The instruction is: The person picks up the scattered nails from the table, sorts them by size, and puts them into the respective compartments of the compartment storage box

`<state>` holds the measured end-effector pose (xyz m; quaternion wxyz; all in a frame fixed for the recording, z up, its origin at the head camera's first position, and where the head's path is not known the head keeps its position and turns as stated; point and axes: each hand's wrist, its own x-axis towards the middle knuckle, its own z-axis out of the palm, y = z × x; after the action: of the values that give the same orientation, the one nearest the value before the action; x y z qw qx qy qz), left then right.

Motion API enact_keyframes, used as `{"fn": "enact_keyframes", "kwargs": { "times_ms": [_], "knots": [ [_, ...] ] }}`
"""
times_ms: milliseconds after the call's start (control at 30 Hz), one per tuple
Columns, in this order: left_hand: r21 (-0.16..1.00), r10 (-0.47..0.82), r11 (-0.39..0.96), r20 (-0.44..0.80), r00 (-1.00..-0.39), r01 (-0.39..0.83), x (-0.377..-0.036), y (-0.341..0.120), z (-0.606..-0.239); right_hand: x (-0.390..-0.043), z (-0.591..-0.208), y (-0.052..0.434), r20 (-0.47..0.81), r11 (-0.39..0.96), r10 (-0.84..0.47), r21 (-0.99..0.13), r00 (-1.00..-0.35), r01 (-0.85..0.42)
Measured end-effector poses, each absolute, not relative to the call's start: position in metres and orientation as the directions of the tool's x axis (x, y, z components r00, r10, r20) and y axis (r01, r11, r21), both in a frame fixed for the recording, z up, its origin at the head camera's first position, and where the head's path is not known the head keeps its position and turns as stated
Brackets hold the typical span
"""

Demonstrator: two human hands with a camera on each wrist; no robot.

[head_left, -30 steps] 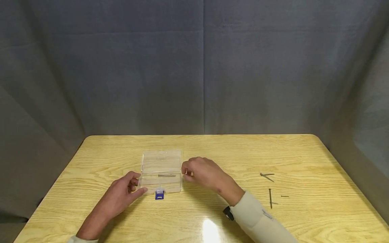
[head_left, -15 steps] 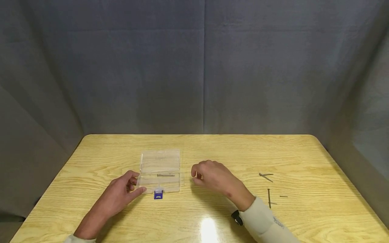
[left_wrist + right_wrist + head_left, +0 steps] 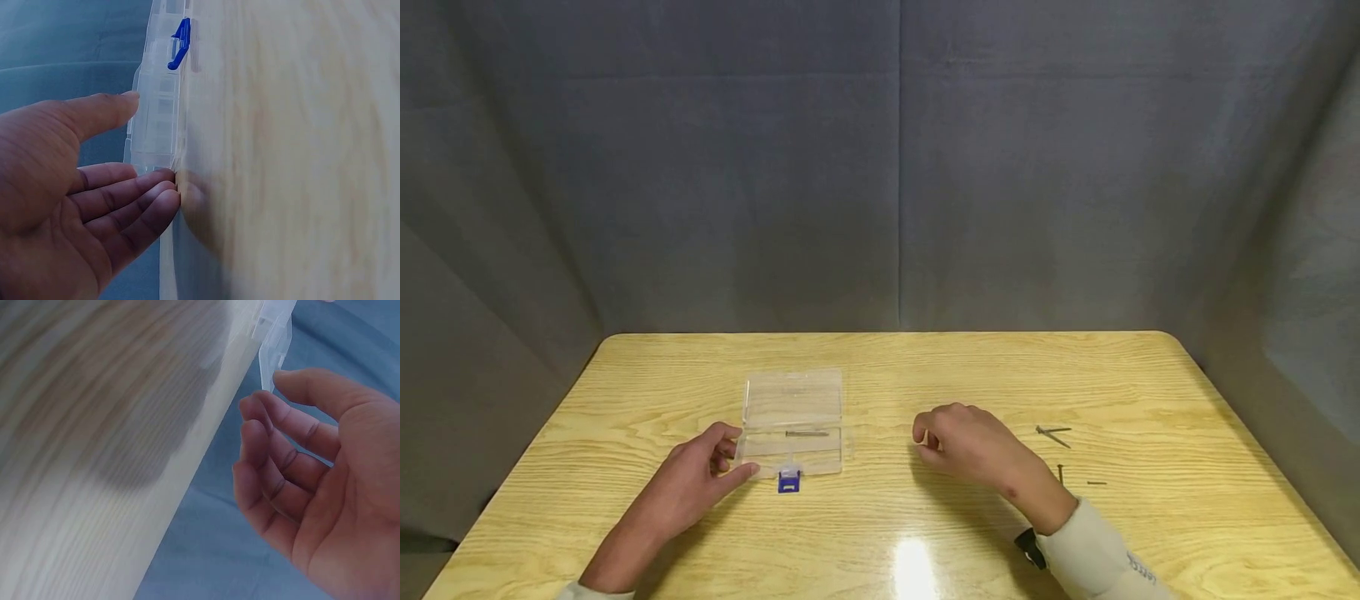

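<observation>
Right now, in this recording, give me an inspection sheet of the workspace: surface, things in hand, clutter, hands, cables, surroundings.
Surface: wooden table, light grain, a glare spot near the front edge.
Things in hand: clear plastic box lying open, one nail inside, blue latch at its near edge.
Clutter: loose nails on the table right of the right hand.
Hands: left hand touches the box's left end with straight fingers; right hand above the table between box and loose nails, fingers loosely curled, holding nothing.
Cables: nothing seen.
Surroundings: grey cloth backdrop behind and at both sides.
</observation>
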<state>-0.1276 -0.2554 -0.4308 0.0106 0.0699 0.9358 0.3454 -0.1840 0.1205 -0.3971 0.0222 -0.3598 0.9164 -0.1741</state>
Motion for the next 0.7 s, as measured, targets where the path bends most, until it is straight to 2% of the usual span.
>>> {"fn": "enact_keyframes", "kwargs": {
  "times_ms": [400,700],
  "knots": [
    [0.64,0.153,0.756,0.03,-0.988,0.137,-0.129,-0.257,-0.431,-0.174,-0.396,0.149,0.067,0.712,-0.633,-0.34,-0.771,-0.614],
    [0.639,0.146,0.758,0.027,-0.989,0.13,-0.129,-0.257,-0.431,-0.165,-0.395,0.177,0.099,0.756,-0.593,-0.273,-0.799,-0.594]
  ]
}}
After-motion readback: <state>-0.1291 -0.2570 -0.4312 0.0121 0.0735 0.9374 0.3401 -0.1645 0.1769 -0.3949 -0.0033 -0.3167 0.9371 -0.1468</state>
